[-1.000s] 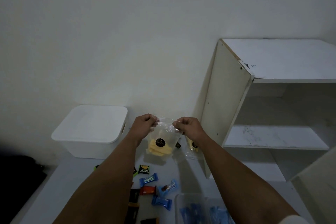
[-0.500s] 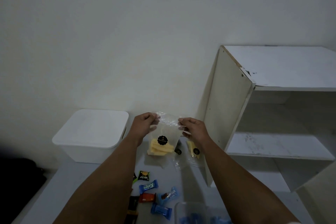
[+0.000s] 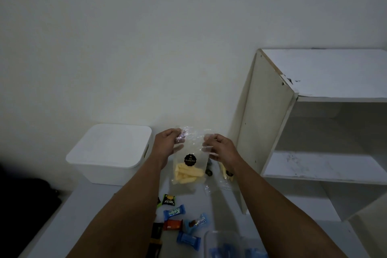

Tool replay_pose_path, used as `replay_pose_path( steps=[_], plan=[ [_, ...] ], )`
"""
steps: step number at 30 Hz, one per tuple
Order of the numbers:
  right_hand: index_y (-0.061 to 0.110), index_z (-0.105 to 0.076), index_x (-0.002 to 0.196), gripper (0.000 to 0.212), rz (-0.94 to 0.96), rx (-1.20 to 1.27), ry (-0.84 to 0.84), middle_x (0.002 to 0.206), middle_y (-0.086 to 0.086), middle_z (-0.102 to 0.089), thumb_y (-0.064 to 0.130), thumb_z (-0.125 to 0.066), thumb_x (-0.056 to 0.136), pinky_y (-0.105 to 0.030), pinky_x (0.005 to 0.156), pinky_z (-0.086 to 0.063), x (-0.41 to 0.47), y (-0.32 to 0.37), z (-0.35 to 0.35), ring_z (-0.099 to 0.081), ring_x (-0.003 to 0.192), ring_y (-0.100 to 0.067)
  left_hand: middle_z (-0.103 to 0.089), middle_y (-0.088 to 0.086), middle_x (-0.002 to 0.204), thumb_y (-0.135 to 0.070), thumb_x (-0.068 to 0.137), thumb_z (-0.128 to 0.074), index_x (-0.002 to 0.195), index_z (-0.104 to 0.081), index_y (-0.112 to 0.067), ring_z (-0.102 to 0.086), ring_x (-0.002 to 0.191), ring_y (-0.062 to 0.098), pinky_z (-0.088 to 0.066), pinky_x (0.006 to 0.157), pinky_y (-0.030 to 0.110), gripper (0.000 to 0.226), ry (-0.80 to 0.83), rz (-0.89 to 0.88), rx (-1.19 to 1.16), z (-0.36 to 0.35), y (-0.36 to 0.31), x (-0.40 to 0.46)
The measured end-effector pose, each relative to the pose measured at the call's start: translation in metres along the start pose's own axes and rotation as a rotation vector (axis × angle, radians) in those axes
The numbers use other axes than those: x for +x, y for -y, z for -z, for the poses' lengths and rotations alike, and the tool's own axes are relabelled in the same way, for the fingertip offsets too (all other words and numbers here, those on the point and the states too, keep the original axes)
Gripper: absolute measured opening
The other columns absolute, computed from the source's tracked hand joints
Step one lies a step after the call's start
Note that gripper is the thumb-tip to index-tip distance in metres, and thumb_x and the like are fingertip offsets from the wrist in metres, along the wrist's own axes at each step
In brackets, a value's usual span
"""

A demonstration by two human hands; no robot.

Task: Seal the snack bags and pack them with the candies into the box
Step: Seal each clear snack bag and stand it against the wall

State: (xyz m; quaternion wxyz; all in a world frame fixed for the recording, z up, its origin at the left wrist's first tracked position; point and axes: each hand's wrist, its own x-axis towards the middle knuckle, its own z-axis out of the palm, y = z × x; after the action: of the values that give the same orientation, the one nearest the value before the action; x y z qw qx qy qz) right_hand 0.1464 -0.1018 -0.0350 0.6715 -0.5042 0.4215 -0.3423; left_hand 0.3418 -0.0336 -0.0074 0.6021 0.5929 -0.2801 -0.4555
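Observation:
I hold a clear snack bag (image 3: 191, 154) of yellow sticks with a round black label above the table. My left hand (image 3: 167, 142) pinches its top left corner and my right hand (image 3: 219, 148) pinches the top right corner. Another snack bag (image 3: 227, 174) lies on the table behind my right wrist, partly hidden. Several wrapped candies (image 3: 174, 211) in blue, green, red and black lie scattered below the held bag. A clear box (image 3: 222, 239) with blue wrappers inside sits at the bottom edge.
A white lidded bin (image 3: 109, 151) stands at the back left of the grey table (image 3: 62, 226). A white open shelf unit (image 3: 314, 132) stands on the right, its side panel close to my right hand. A dark object (image 3: 25, 205) lies at far left.
The camera tilted down a little. My hands keep hold of the bag's top corners and have shifted slightly along its edge.

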Motion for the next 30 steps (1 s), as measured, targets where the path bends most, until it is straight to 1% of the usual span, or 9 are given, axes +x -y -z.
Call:
replay_pose_path(
  steps=[2,5,9,12,16,20,22,26,30],
  plan=[
    [0.016,-0.071,0.110,0.024,-0.057,-0.070,0.074,0.103,-0.005,-0.078,0.025,-0.075,0.088,-0.035,0.078,-0.050,-0.001,-0.009,-0.003,-0.075,0.093,-0.024,-0.073,0.005,0.093,-0.020,0.099,-0.061,0.102,-0.076,-0.008,-0.069,0.084,0.019,-0.059,0.081,0.035,0.019,-0.008,0.013,-0.031,0.006,0.003,0.003],
    [0.016,-0.074,0.101,0.012,-0.126,-0.150,0.121,0.099,-0.002,-0.078,0.023,-0.072,0.091,-0.032,0.066,-0.052,-0.001,-0.034,-0.013,-0.069,0.077,-0.015,-0.076,0.006,0.097,-0.021,0.098,-0.061,0.102,-0.076,-0.014,-0.071,0.089,0.019,-0.057,0.085,0.034,0.016,-0.026,0.031,-0.003,0.017,0.012,0.005],
    [0.007,-0.069,0.110,0.022,-0.210,-0.098,0.040,0.100,-0.001,-0.075,0.022,-0.068,0.094,-0.039,0.074,-0.058,0.001,-0.063,-0.025,-0.068,0.091,-0.018,-0.077,0.001,0.105,-0.031,0.095,-0.065,0.107,-0.074,-0.020,-0.071,0.101,0.015,-0.054,0.091,0.037,0.019,-0.045,0.069,0.126,0.034,0.047,0.004],
    [0.007,-0.069,0.111,0.022,-0.213,-0.096,-0.019,0.098,0.000,-0.073,0.021,-0.068,0.094,-0.045,0.082,-0.058,0.012,-0.074,-0.032,-0.066,0.091,-0.017,-0.073,0.002,0.111,-0.035,0.092,-0.067,0.109,-0.074,-0.018,-0.067,0.104,0.018,-0.052,0.094,0.039,0.025,-0.057,0.130,0.275,0.050,0.077,0.010],
    [0.008,-0.072,0.108,0.016,-0.202,-0.110,-0.098,0.094,0.001,-0.074,0.014,-0.065,0.095,-0.039,0.078,-0.059,0.045,-0.079,-0.044,-0.068,0.089,-0.017,-0.065,0.011,0.118,-0.038,0.091,-0.069,0.117,-0.068,-0.010,-0.061,0.102,0.025,-0.050,0.091,0.042,0.038,-0.040,0.314,0.362,0.063,0.104,0.027],
    [0.003,-0.073,0.105,0.015,-0.191,-0.187,-0.126,0.090,0.000,-0.072,0.002,-0.062,0.095,-0.025,0.066,-0.057,0.090,-0.088,-0.063,-0.066,0.081,-0.011,-0.062,0.002,0.114,-0.054,0.086,-0.070,0.118,-0.059,-0.020,-0.069,0.098,0.025,-0.056,0.087,0.042,0.048,-0.007,0.551,0.240,0.075,0.122,0.056],
    [0.009,-0.074,0.099,0.014,-0.194,-0.229,-0.113,0.093,0.001,-0.073,0.003,-0.061,0.095,-0.030,0.073,-0.057,0.117,-0.095,-0.073,-0.066,0.087,-0.013,-0.064,0.005,0.113,-0.048,0.088,-0.072,0.117,-0.060,-0.016,-0.071,0.096,0.024,-0.058,0.082,0.040,0.045,-0.054,0.544,0.158,0.079,0.131,0.081],
    [0.020,-0.073,0.098,0.020,-0.199,-0.347,-0.093,0.102,0.004,-0.070,0.009,-0.057,0.097,-0.038,0.090,-0.055,0.170,-0.108,-0.095,-0.064,0.098,-0.014,-0.066,0.011,0.098,-0.025,0.094,-0.069,0.090,-0.063,-0.016,-0.067,0.095,0.026,-0.054,0.081,0.040,0.012,-0.190,0.540,-0.005,0.082,0.143,0.130],
    [0.028,-0.072,0.095,0.023,-0.211,-0.366,-0.054,0.104,0.004,-0.069,0.014,-0.054,0.100,-0.032,0.077,-0.056,0.213,-0.125,-0.117,-0.065,0.098,-0.017,-0.065,0.018,0.109,-0.019,0.097,-0.065,0.111,-0.063,-0.009,-0.067,0.099,0.029,-0.055,0.078,0.040,0.017,-0.271,0.545,-0.107,0.096,0.171,0.172]
  ],
)
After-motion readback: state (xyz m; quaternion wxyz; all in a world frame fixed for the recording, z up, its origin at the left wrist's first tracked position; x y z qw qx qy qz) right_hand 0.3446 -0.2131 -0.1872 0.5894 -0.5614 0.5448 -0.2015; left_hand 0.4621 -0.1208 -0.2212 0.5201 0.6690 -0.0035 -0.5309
